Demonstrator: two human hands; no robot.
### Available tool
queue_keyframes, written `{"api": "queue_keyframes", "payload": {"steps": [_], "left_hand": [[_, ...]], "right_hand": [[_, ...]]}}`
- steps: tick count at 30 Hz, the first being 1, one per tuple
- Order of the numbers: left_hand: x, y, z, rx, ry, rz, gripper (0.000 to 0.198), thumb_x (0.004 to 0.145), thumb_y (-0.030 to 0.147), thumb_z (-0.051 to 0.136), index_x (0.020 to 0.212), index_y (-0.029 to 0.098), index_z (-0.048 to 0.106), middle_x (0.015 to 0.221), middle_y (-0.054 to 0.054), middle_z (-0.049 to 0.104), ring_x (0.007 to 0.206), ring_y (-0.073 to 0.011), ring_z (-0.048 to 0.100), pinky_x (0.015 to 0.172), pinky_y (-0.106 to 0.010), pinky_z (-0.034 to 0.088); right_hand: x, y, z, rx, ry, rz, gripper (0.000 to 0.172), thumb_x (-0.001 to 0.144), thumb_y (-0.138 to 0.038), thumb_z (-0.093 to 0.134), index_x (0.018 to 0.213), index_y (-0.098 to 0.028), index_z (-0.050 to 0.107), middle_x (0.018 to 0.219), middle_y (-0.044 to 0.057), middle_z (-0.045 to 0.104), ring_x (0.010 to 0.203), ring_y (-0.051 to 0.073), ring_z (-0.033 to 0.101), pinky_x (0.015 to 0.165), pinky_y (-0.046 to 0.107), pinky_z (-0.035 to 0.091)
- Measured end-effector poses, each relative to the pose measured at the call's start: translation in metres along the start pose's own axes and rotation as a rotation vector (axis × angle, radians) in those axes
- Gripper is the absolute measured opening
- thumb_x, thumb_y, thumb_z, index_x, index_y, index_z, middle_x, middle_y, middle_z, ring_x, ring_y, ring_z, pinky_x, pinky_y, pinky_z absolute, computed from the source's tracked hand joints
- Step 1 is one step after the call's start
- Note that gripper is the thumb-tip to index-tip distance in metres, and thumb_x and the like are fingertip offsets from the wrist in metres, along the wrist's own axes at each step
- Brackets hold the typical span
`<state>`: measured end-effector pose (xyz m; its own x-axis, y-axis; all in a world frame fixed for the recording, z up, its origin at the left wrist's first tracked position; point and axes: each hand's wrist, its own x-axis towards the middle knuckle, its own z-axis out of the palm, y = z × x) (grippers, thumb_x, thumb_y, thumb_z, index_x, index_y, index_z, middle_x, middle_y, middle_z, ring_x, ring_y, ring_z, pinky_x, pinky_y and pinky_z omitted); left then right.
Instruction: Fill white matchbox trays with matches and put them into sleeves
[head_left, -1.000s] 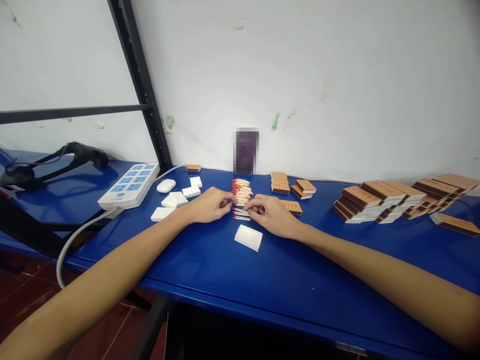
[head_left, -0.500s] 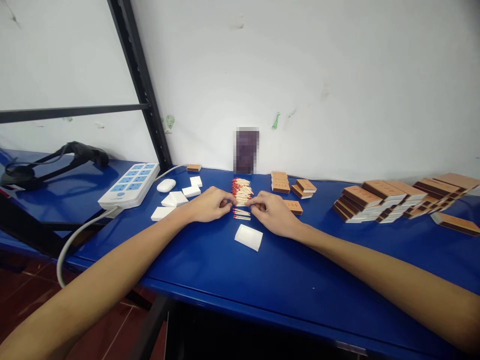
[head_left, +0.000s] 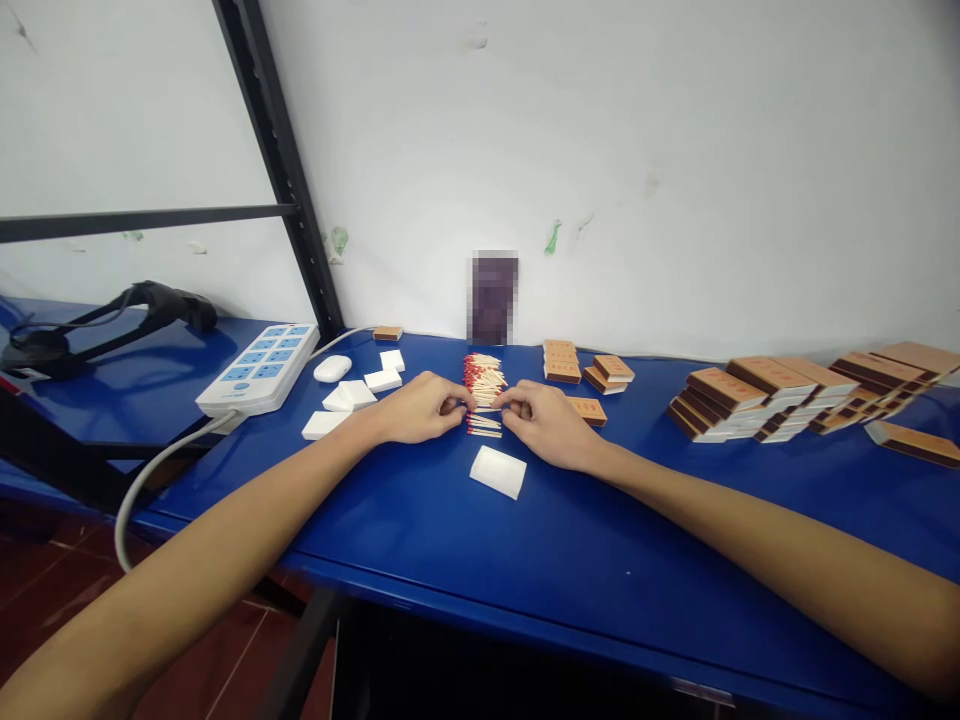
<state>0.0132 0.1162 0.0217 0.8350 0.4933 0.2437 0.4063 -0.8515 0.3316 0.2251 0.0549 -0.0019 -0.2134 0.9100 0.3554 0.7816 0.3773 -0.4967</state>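
Note:
A pile of red-headed matches (head_left: pixel 486 378) lies on the blue table, heads to the left. My left hand (head_left: pixel 424 408) has its fingers curled, with thumb and index tips at the red heads on the pile's near edge. Opposite it, my right hand (head_left: pixel 546 424) touches the bare wooden ends with its index finger, the other fingers bent. Exactly which matches the fingertips grip is too small to make out. A few separated matches (head_left: pixel 486 427) lie just nearer to me, between the hands. Closer still rests a white matchbox tray (head_left: pixel 498 472), slightly turned.
More white trays (head_left: pixel 349 396) lie left, near a white earbud case (head_left: pixel 332 369) and a power strip (head_left: pixel 259 368). Matchbox sleeves (head_left: pixel 561 361) lie behind my right hand, with stacked matchboxes (head_left: pixel 769 385) farther right. A pixelated dark object (head_left: pixel 493 298) stands against the wall.
Both hands stay at the matches with only slight finger movement. The gap between the pile and the separated matches looks narrower, with matches now lying nearer the front group.

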Motion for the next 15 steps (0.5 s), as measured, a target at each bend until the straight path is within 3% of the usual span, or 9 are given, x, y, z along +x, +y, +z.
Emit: {"api": "queue_keyframes", "payload": {"steps": [10, 15], "left_hand": [[0.0, 0.004, -0.0023, -0.034, -0.034, -0.024, 0.03, 0.075, 0.012, 0.047, 0.093, 0.017, 0.072, 0.051, 0.006, 0.048, 0.046, -0.008, 0.041, 0.053, -0.021, 0.034], [0.0005, 0.0004, -0.001, -0.064, -0.028, -0.046, 0.035, 0.076, 0.011, 0.047, 0.103, 0.016, 0.069, 0.054, 0.006, 0.054, 0.048, -0.0079, 0.047, 0.055, -0.021, 0.036]], "right_hand": [[-0.0005, -0.0001, -0.0017, 0.064, -0.031, -0.021, 0.024, 0.076, -0.009, 0.05, 0.081, -0.017, 0.071, 0.071, 0.0, 0.056, 0.061, 0.011, 0.048, 0.06, 0.025, 0.036], [0.0009, -0.0001, -0.0012, 0.065, 0.06, 0.037, 0.026, 0.076, -0.01, 0.048, 0.086, -0.017, 0.071, 0.069, 0.0, 0.056, 0.061, 0.012, 0.048, 0.061, 0.026, 0.037]]}}
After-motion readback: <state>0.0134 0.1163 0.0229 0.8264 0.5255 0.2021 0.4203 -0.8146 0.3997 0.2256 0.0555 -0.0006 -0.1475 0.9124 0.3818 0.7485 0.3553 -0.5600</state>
